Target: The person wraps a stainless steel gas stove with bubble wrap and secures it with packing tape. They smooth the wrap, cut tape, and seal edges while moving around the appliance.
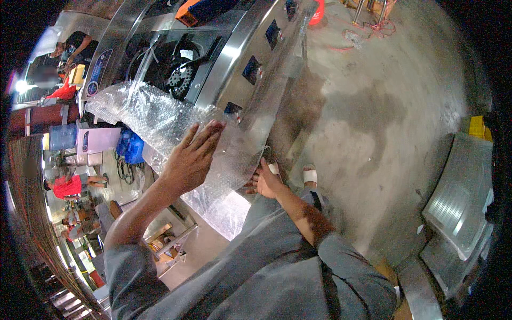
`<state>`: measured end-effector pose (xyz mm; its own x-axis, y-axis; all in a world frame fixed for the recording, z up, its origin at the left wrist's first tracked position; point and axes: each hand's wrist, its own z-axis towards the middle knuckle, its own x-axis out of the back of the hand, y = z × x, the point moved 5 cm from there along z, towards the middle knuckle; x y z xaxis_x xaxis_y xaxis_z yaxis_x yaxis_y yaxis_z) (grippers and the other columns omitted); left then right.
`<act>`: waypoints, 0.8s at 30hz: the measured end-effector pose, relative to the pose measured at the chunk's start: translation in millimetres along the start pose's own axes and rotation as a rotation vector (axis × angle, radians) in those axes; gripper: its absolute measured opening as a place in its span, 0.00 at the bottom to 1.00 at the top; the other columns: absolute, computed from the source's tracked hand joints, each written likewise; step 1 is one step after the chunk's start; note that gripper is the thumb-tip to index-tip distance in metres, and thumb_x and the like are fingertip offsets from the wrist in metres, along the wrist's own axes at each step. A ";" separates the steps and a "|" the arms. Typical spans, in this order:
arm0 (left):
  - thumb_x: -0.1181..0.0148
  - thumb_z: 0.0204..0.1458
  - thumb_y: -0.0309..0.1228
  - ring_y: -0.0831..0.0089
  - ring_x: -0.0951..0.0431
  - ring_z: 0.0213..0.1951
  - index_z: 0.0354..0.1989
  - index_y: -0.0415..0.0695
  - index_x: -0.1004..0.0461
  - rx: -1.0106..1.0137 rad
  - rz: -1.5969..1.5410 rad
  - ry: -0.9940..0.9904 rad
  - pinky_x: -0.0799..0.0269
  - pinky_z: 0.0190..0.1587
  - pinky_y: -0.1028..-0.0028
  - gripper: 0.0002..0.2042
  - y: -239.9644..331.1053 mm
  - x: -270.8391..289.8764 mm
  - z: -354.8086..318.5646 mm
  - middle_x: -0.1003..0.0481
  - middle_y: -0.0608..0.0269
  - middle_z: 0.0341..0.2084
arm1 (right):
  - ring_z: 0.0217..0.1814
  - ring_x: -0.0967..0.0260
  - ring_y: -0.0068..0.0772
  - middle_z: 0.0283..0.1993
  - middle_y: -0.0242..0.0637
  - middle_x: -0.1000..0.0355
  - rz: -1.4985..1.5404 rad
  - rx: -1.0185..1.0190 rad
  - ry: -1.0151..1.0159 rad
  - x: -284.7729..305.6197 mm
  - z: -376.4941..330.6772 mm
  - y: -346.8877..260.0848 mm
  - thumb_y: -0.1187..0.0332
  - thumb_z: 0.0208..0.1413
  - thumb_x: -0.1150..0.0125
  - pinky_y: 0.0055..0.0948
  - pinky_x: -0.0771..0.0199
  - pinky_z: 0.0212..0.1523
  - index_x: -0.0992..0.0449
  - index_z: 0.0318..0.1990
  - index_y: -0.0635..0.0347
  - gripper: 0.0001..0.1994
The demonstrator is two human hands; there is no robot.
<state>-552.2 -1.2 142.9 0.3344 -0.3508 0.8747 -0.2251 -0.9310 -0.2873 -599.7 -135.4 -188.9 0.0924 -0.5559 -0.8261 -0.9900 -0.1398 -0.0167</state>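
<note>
A sheet of clear bubble wrap [144,109] drapes over the near end of a stainless steel stove [234,56] and hangs down its side. My left hand [194,157] lies flat on the wrap near the stove's corner, fingers stretched out. Lower and to the right, my right hand [268,183] is at the hanging edge of the wrap, thumb up and fingers apart, touching the sheet. Past the wrap, a black burner [178,77] with a perforated disc shows in the stove top. Dark square openings with knobs or fittings [250,69] run along the front panel.
An orange and dark blue tool [194,12] rests on the stove's far part. Wrapped metal panels [453,197] lie at the right, by a yellow object [480,128]. Left are blue containers [129,146], a person in red [66,186] and others. A red object [317,13] stands beyond.
</note>
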 end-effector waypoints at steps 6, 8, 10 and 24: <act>0.48 0.49 0.30 0.55 0.60 0.75 0.64 0.24 0.42 -0.196 0.115 -0.031 0.69 0.74 0.53 0.33 -1.2 7.2 22.5 0.51 0.44 0.71 | 0.54 0.33 0.51 0.54 0.51 0.35 -0.970 0.988 0.845 -29.5 -59.5 -12.6 0.35 0.50 0.38 0.47 0.32 0.52 0.40 0.64 0.60 0.44; 0.48 0.51 0.34 0.52 0.55 0.73 0.61 0.22 0.40 -0.252 0.099 -0.024 0.68 0.75 0.54 0.32 -6.7 2.9 21.9 0.45 0.39 0.68 | 0.56 0.37 0.53 0.51 0.50 0.33 -1.376 1.305 0.619 -120.9 -119.9 -31.5 0.58 0.49 0.31 0.48 0.36 0.55 0.37 0.60 0.62 0.33; 0.49 0.52 0.37 0.50 0.52 0.72 0.61 0.21 0.40 -0.283 0.094 -0.096 0.68 0.75 0.55 0.33 -5.0 5.1 28.4 0.42 0.37 0.66 | 0.56 0.37 0.54 0.49 0.48 0.31 -1.501 1.381 0.508 -169.1 -126.6 -20.5 0.64 0.48 0.32 0.47 0.36 0.56 0.33 0.56 0.60 0.27; 0.45 0.54 0.40 0.53 0.49 0.72 0.61 0.31 0.34 -0.268 0.048 0.099 0.69 0.74 0.48 0.30 -8.4 -2.1 31.6 0.39 0.42 0.65 | 0.53 0.31 0.50 0.49 0.47 0.27 -1.113 1.214 0.360 -184.2 -75.2 -119.3 0.71 0.48 0.34 0.41 0.29 0.52 0.23 0.48 0.59 0.17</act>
<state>-522.2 4.2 131.1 0.2300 -0.3699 0.9002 -0.4766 -0.8493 -0.2272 -490.6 -77.9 7.7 0.6013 -0.7979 0.0434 0.0805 0.0064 -0.9967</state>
